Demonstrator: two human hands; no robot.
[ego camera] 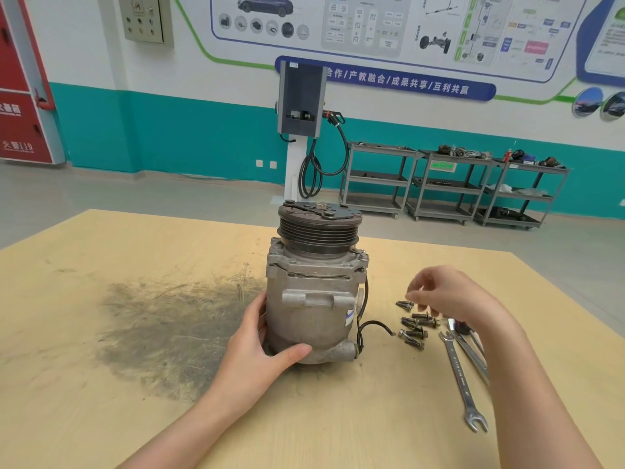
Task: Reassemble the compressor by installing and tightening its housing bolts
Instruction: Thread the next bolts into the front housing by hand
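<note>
Left hand [262, 346]: comes in from the bottom centre of the frame, wrapped round the lower left side of the compressor, thumb lying across the front near its base, fingers round the far side. So it's holding the thing steady.
Right hand [449, 296]: lower right of the frame, hovering over the bolts. Motion-blurred, fingers loosely curled and pointing down-left; honestly can't tell if it's got a bolt pinched or nothing at all.
Wrenches [461, 374]: a couple of open-ended spanners lying on the table at the right, partly under the right forearm, the nearest one running diagonally toward the bottom right.
Bolts [414, 328]: small heap of flanged housing bolts loose on the table, just right of the compressor, between it and the wrenches.
Compressor [314, 299]: centre of the frame, standing upright on the table with the grooved pulley and clutch plate on top. A black wire loops out of its right side, down by the base.
Table [101, 401]: pale wood, with a big dark grimy smudge to the left of the compressor.
Charging post [301, 106]: behind the table, centre top, grey box with a black cable coiled below.
Carts [449, 184]: grey shelf trolleys against the teal wall, upper right, with car parts on them.
</note>
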